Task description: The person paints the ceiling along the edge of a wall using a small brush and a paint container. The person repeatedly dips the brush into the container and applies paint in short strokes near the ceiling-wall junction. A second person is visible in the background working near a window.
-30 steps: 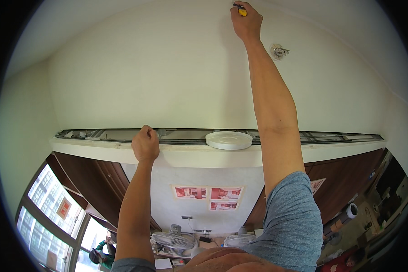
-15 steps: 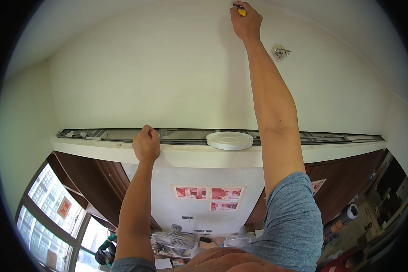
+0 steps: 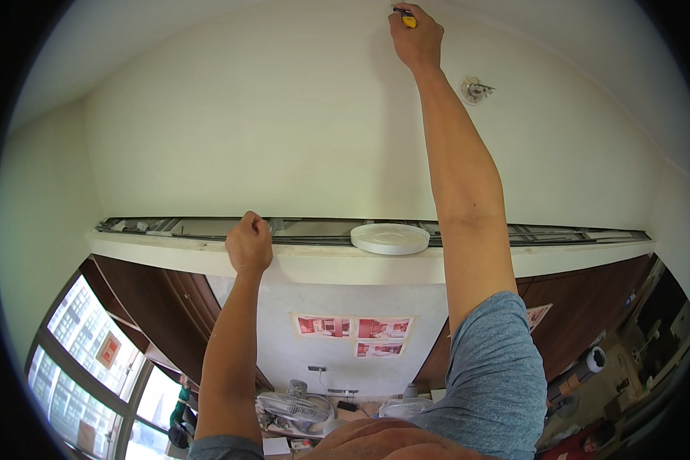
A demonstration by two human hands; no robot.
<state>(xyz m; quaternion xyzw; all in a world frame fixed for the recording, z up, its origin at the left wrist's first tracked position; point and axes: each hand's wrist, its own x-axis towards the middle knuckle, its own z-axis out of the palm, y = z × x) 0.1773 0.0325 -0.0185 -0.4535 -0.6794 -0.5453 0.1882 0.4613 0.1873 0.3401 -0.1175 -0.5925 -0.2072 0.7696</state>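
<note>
My right hand (image 3: 416, 34) is raised high to the pale wall (image 3: 276, 115), closed on a small yellow-and-black hand tool (image 3: 406, 17) near the top of the picture. My left hand (image 3: 249, 241) is curled closed at the long slot along the top of a white ledge (image 3: 169, 249); whatever its fingers hold is hidden. A round white disc-shaped object (image 3: 389, 238) rests on the ledge to the right of that hand. Right of my right wrist, a round fitting with wires (image 3: 474, 90) is set in the wall. Dark channels and strips (image 3: 552, 234) lie in the slot.
Below are dark wooden cabinets (image 3: 138, 303), taped pictures (image 3: 322, 325), fans (image 3: 291, 406) and clutter. A window (image 3: 73, 330) is at lower left, with a person in a green sleeve (image 3: 182, 406) beside it. A person in red (image 3: 575, 445) is at lower right.
My hands stay almost in place, with a slight shift of the view. The person in green has moved, the sleeved arm now reaching upward beside the window.
</note>
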